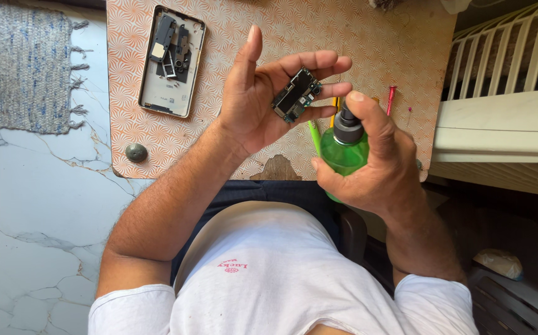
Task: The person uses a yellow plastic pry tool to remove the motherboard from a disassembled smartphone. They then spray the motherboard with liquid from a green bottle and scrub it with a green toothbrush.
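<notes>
My left hand (262, 99) is raised palm-up over the table and holds a small dark circuit board (297, 95) across its fingers. My right hand (374, 161) grips a green spray bottle (343, 152) just right of the board. Its forefinger rests on the bottle's dark nozzle cap (347, 124), which points toward the board. An opened phone body (171, 61) with loose dark parts inside lies flat at the table's far left.
The small table (238, 149) has an orange patterned top with a worn patch at its near edge. A red-handled screwdriver (391, 99) and yellow and green tools (314, 133) lie behind my hands. A grey rug (21, 62) lies left, a white slatted rail (504, 56) right.
</notes>
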{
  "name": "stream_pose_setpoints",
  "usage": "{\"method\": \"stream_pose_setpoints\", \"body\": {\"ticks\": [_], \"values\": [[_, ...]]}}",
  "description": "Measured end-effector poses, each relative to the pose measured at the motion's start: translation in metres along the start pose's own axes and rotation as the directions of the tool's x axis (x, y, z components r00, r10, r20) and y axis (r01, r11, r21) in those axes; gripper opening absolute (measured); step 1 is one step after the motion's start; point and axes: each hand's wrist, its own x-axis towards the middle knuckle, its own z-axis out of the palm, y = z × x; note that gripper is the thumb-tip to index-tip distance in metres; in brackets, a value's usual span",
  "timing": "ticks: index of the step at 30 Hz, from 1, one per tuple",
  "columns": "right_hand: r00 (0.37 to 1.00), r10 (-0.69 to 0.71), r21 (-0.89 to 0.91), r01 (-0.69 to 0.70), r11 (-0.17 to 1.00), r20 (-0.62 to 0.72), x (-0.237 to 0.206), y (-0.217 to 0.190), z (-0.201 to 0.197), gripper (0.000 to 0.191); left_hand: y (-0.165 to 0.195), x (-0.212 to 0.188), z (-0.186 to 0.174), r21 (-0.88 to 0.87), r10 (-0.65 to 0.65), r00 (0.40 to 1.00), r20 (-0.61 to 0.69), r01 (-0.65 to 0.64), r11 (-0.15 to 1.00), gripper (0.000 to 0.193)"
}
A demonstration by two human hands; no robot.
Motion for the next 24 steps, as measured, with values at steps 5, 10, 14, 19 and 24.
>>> {"method": "stream_pose_setpoints", "body": {"ticks": [5, 10, 14, 19, 24], "values": [[0.999, 0.024, 0.010, -0.025, 1.000, 0.030, -0.007, 0.001, -0.006, 0.092, 0.002, 0.001, -0.001, 0.000, 0.035, 0.999, 0.033, -0.035, 0.999, 0.100], [0.996, -0.042, 0.023, 0.040, 0.999, 0.083, -0.010, 0.002, -0.003, 0.095, 0.002, 0.001, -0.004, -0.021, 0.091, 0.994, 0.061, -0.090, 0.996, 0.100], [0.996, -0.033, 0.025, 0.031, 0.999, 0.087, -0.011, 0.002, 0.000, 0.092, 0.003, 0.002, -0.005, -0.038, 0.093, 0.993, 0.075, -0.090, 0.995, 0.101], [0.999, 0.011, 0.026, -0.012, 1.000, 0.050, -0.013, 0.004, 0.000, 0.085, 0.003, 0.002, -0.004, -0.057, 0.084, 0.994, 0.073, -0.080, 0.995, 0.101], [0.998, 0.006, -0.035, -0.008, 0.999, -0.058, -0.011, 0.011, -0.009, 0.088, 0.005, 0.001, -0.002, -0.059, 0.079, 0.996, 0.050, -0.076, 0.995, 0.102]]}}
